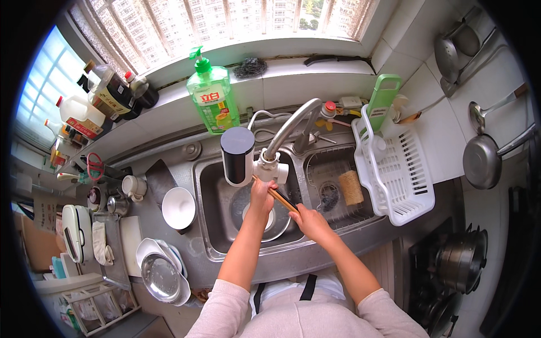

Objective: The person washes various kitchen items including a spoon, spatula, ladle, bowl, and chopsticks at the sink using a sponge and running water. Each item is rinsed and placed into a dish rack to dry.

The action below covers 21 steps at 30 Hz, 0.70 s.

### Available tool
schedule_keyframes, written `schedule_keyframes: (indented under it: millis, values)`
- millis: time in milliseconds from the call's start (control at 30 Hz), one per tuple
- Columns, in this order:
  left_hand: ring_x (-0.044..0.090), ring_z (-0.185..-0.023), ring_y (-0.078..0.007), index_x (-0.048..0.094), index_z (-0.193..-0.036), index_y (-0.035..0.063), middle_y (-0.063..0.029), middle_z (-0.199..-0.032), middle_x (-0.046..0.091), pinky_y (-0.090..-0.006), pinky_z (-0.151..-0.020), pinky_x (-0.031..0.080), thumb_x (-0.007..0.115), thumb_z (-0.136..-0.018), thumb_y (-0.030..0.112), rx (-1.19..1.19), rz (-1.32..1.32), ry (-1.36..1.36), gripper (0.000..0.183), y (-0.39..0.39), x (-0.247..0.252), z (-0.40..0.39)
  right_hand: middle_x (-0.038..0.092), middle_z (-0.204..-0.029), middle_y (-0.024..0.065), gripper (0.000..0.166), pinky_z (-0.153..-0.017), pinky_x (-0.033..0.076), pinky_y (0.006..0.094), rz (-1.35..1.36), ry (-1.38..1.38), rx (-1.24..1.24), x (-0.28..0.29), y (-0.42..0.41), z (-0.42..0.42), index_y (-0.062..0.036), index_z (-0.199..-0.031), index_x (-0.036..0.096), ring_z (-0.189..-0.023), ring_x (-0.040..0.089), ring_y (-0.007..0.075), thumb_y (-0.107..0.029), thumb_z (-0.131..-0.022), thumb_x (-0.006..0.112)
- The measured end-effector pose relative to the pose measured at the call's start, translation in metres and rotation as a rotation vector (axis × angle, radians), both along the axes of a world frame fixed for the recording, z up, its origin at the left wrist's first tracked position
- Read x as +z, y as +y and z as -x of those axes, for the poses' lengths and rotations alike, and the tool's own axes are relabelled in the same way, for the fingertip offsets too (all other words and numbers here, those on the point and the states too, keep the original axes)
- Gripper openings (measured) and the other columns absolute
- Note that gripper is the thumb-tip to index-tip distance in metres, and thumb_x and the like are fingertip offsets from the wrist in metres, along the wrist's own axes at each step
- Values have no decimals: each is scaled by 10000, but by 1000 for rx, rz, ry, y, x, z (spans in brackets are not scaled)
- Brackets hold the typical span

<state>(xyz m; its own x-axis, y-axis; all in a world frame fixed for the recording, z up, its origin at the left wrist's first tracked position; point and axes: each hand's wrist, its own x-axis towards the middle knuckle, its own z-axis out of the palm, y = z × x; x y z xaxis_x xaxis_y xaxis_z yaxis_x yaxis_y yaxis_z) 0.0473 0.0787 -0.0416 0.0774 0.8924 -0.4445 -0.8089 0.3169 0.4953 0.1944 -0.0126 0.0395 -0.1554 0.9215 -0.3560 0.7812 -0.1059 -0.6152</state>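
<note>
Over the left basin of a steel double sink (206, 236), my left hand (263, 195) and my right hand (308, 222) hold a bundle of chopsticks (284, 200) between them, tilted down to the right. A faucet with a white base and a dark-topped heater unit (237, 156) stands just above my left hand. Below my hands, a round metal basin with a white bowl (268, 219) in it sits in the sink, partly hidden by my left hand and forearm. The right basin holds a loofah sponge (351, 188) and a steel scourer (329, 200) on a wire rack.
A white dish rack (399, 169) stands right of the sink. On the left counter are a white bowl (178, 208) and stacked dishes under a metal bowl (161, 277). Behind the sink stands a green dish soap bottle (214, 101); pots (460, 260) sit at the far right.
</note>
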Motion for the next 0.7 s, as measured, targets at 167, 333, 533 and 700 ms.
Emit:
schedule_keyframes:
  millis: [167,333,533,700]
  values:
    - [557,-935,-264,456,-940,78,-110,-986,536,-409,-812,464,441,-898,201,-366,85,-221,131,-19,36,15,589,-693,172,444,-581,437,449,-91,-50,15,2,34,-9,-46,-796,529,-707,567,379,-489,-799,507]
    - [498,-1080,-265,487,-1074,74,-65,-1072,546,-458,-912,408,540,-840,82,-64,119,-244,240,-31,27,41,596,-688,21,321,-582,419,216,-11,498,-369,-33,71,-19,-15,-779,645,-646,516,58,-335,-754,664]
    - [456,-1115,-208,460,-1088,121,-28,-1093,538,-442,-942,370,516,-855,131,68,-24,-276,240,-43,43,55,573,-813,14,246,-637,492,269,399,1274,-758,-60,59,8,-46,-928,562,-785,561,123,-278,-877,498]
    - [454,-1121,-205,527,-985,155,-41,-1090,534,-450,-952,350,414,-905,287,183,-82,-335,191,-55,24,75,533,-691,15,257,-451,439,235,377,1064,-626,-42,57,40,-59,-886,537,-608,542,114,-307,-885,470]
